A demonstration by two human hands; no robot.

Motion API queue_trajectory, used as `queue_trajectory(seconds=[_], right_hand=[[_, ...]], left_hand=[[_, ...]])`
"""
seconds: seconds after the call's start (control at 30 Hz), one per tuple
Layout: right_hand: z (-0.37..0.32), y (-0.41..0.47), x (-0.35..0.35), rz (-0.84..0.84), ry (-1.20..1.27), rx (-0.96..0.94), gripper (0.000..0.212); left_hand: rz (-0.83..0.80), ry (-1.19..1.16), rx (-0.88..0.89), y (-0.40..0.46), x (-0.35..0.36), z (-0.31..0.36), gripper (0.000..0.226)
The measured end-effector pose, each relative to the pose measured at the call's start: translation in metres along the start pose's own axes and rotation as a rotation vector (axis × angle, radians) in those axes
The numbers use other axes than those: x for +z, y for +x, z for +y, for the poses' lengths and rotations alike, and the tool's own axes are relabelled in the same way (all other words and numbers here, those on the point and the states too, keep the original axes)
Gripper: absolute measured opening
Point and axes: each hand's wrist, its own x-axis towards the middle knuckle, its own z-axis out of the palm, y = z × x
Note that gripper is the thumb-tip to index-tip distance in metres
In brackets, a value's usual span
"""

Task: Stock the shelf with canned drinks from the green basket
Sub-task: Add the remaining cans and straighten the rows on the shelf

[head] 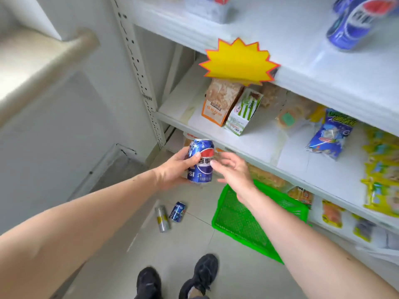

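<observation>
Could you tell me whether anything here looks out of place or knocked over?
Yes: a blue Pepsi can and a slim silver can lie on their sides on the tiled floor, left of the green plastic basket, rather than inside it or shelved.

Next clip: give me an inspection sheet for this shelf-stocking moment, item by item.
Surface: white shelf; pale tiled floor.
Job's things: Pepsi can held upright; green basket on the floor, looks empty; two Pepsi cans on the top shelf.
Clutter: blue can and silver can lying on the floor.
Hands: left hand grips the Pepsi can; right hand open beside it.
Cables: nothing seen.
Surroundings: snack packets, yellow starburst tag, black shoes.
</observation>
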Motion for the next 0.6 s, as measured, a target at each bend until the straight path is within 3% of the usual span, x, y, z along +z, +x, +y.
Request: queue_trajectory(seconds=[0.07, 0.17, 0.3, 0.6], right_hand=[[-0.042, -0.018, -0.004, 0.004, -0.020, -0.030, 0.023], [-0.092, -0.045, -0.008, 0.008, -0.029, -0.053, 0.030], [-0.145, -0.087, -0.028, 0.069, -0.055, -0.091, 0.023], [-0.227, -0.161, -0.083, 0.244, -0.063, -0.226, 0.026]], left_hand=[[-0.067, 0.005, 0.024, -0.020, 0.016, 0.028, 0.041], [-0.180, 0.029, 0.060, -0.049, 0.040, 0.062, 0.030], [-0.234, 0.106, 0.081, -0.073, 0.069, 0.100, 0.055], [-0.346, 0.233, 0.246, -0.110, 0.139, 0.174, 0.060]])
